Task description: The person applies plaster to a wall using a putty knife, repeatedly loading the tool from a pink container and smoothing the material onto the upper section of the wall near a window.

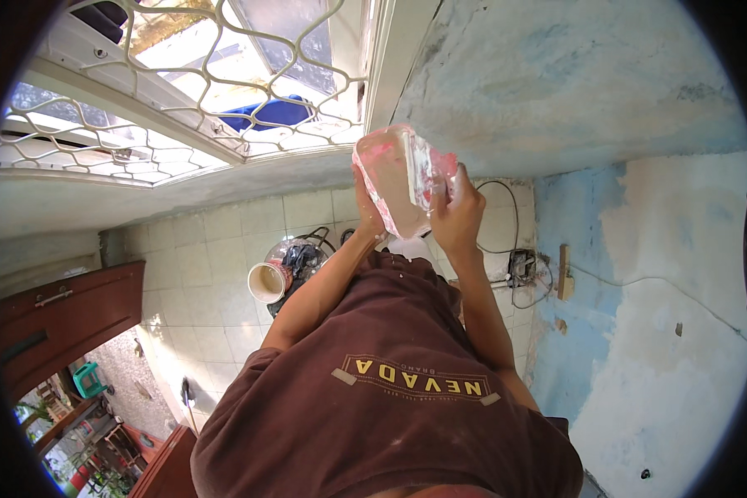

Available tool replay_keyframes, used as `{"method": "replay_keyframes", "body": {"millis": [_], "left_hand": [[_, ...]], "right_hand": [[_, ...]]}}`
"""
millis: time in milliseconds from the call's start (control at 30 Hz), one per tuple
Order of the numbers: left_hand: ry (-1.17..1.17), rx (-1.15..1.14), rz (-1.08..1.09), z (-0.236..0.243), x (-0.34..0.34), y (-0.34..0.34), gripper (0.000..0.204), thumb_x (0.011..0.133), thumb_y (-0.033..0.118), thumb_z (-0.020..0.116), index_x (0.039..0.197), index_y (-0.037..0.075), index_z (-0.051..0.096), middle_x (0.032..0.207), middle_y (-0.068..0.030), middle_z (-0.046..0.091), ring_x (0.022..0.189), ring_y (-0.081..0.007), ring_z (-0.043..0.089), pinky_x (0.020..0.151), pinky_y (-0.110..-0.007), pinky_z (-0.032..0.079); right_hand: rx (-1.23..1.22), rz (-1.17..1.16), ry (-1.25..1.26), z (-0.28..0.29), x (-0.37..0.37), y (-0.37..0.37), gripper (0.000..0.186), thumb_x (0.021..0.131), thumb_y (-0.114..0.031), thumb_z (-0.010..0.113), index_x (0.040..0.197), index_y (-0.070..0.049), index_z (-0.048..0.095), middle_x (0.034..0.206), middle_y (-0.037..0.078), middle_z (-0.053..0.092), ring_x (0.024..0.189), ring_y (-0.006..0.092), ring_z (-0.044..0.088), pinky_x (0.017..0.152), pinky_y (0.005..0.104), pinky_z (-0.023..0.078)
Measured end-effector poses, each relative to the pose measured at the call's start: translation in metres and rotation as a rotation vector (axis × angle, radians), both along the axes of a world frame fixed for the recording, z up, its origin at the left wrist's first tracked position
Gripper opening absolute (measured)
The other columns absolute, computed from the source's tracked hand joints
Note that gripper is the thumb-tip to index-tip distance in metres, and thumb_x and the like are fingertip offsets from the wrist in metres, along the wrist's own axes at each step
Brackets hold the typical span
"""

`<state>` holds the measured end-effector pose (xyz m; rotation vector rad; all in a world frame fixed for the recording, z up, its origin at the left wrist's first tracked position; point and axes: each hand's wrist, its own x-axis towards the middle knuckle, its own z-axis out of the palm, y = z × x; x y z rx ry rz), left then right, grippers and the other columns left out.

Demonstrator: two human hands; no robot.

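In front of my chest, my left hand (370,207) supports a pinkish plastic tub (394,137) by its left side, fingers wrapped round it. The tub is tilted and streaked with pink and white paste. At its right edge my right hand (458,214) is closed on a pink piece smeared with thick white paste (445,168), which touches or lies very near the rim. Its exact kind is hard to make out. Bits of white paste cling near my left wrist.
A barred window (282,75) is ahead on the left, beside a patchy blue-white wall (556,83). A bucket (267,283) stands on the tiled floor (195,266) next to dark bags and cables. A red-brown door (66,319) is at left; a wall socket box (521,266) at right.
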<state>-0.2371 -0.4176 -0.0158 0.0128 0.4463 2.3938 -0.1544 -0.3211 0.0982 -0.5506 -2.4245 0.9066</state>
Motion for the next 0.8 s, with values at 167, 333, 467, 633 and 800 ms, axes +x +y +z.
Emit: {"method": "replay_keyframes", "body": {"millis": [167,333,467,633,800], "left_hand": [[0.042,-0.090,-0.067,-0.005,0.000,0.004,0.078,0.103,0.068,0.024,0.153,0.009,0.037,0.147,-0.0126,0.050,0.133,-0.0291,0.052,0.114,-0.046,0.043],[-0.055,-0.010,-0.073,-0.010,-0.010,0.008,0.075,0.104,0.065,0.025,0.153,0.010,0.038,0.148,-0.0121,0.050,0.133,-0.0286,0.053,0.113,-0.045,0.043],[-0.025,-0.026,-0.089,-0.008,-0.013,0.012,0.075,0.104,0.065,0.025,0.153,0.011,0.037,0.148,-0.0116,0.050,0.133,-0.0287,0.052,0.113,-0.046,0.043],[0.021,-0.078,-0.088,-0.004,-0.018,0.009,0.075,0.103,0.067,0.028,0.153,0.011,0.038,0.147,-0.0113,0.051,0.133,-0.0288,0.052,0.113,-0.047,0.044],[-0.091,-0.004,-0.122,-0.032,-0.032,-0.006,0.076,0.101,0.070,0.031,0.151,0.014,0.040,0.145,-0.0092,0.052,0.130,-0.0281,0.054,0.111,-0.049,0.045]], "right_hand": [[0.008,0.141,-0.046,-0.010,0.002,0.012,0.027,0.092,-0.004,0.061,0.117,0.005,0.060,0.084,0.027,0.066,0.076,0.0463,0.067,0.065,0.0462,0.052],[-0.330,-0.056,0.108,-0.009,0.026,0.034,0.026,0.099,-0.010,0.065,0.118,0.006,0.058,0.092,0.010,0.069,0.082,0.0106,0.062,0.073,0.0271,0.051],[-0.649,-0.058,0.358,-0.018,0.033,0.035,0.029,0.099,-0.009,0.064,0.123,0.005,0.053,0.109,0.010,0.066,0.095,0.0154,0.063,0.086,0.0282,0.050],[-0.971,-0.046,0.429,-0.038,0.044,0.035,0.044,0.097,-0.001,0.062,0.138,0.005,0.046,0.122,0.009,0.060,0.112,0.0162,0.060,0.100,0.0317,0.047],[-1.243,-0.074,0.659,-0.067,0.026,0.048,0.046,0.095,0.001,0.063,0.138,0.003,0.047,0.121,0.009,0.061,0.115,0.0188,0.059,0.103,0.0373,0.047]]}}
